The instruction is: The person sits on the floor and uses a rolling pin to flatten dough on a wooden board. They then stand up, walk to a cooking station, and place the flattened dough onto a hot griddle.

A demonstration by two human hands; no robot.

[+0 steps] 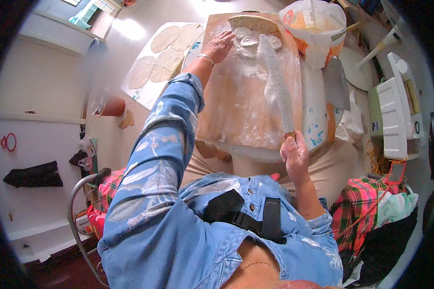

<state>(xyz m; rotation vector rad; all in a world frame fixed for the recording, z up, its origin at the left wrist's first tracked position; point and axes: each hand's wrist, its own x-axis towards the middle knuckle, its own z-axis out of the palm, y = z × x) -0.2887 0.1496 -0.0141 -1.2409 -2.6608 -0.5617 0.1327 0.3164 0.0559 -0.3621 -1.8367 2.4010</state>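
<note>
My right hand (296, 153) grips the handle of a long, flour-coated, blade-like tool (279, 86). The tool slants across the right part of a floured wooden board (235, 108), its tip among several white, floured dough pieces (249, 42). At the far left of the board, my left hand (219, 45) is spread with nothing in it. Its fingertips are close by the dough pieces; whether they touch them I cannot tell. Behind the pieces lies a flat, curved slab of speckled dough (254, 23).
Several thin, flat dough rounds (162, 67) lie on a white sheet left of the board. A white plastic bag (314, 32) stands at the back right. The board rests on a white round-edged table (312, 123) above my knees. A reddish-brown bucket (113, 106) stands on the floor at left.
</note>
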